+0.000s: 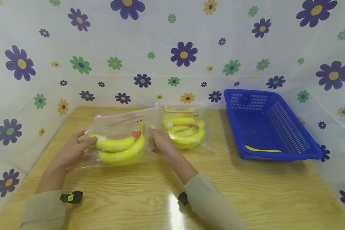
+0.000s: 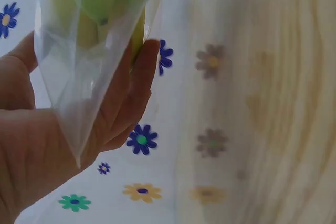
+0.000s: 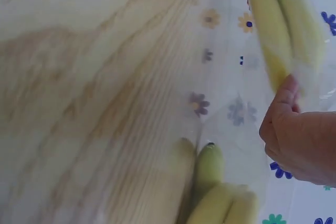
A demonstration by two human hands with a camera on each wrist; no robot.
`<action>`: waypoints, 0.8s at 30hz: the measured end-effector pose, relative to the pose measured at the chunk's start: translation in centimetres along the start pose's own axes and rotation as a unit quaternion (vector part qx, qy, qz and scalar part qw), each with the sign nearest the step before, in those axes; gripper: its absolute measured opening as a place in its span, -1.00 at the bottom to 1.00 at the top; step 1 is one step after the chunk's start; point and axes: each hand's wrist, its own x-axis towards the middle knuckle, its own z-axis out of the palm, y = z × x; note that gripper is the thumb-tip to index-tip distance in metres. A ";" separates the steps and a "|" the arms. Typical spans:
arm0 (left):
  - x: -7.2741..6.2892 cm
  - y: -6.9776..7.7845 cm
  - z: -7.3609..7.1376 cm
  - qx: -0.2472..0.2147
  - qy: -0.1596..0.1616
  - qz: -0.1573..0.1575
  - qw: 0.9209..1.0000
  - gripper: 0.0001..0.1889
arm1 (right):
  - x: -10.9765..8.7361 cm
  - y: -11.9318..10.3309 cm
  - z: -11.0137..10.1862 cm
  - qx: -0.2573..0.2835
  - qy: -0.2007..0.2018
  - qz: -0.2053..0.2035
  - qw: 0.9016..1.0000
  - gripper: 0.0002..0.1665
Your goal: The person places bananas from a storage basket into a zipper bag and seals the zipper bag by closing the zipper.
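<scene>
A clear zip bag [image 1: 118,123] with red print and a strawberry picture holds yellow bananas [image 1: 115,145]. It is raised a little above the table, between both hands. My left hand [image 1: 72,151] grips its left end; in the left wrist view, thumb and fingers lie on either side of the bag's pointed corner [image 2: 79,108]. With thumb and fingertips, my right hand [image 1: 162,142] pinches the bag's right edge, near the banana ends [image 3: 283,35] in the right wrist view. Just behind the right hand lies a second clear bag [image 1: 208,142] with bananas [image 1: 187,142] inside.
A blue plastic basket [image 1: 233,127] with slotted walls stands at the right of the wooden table [image 1: 126,198]. Near its front wall shows a thin yellow curved thing [image 1: 263,149]. A white flowered cloth [image 1: 149,32] hangs behind and at both sides.
</scene>
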 end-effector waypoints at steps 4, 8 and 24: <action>1.1 -0.8 -1.3 0.052 0.030 -0.008 0.998 0.03 | 1.0 0.9 1.0 -0.082 -0.008 -0.001 0.997 0.06; 2.4 -0.6 -1.8 0.107 0.044 -0.002 0.993 0.06 | 1.7 1.8 1.8 -0.203 -0.011 -0.027 0.979 0.40; 4.7 0.0 -1.9 0.231 -0.017 0.119 0.966 0.20 | 3.2 1.5 5.0 -0.412 0.006 -0.044 0.910 0.16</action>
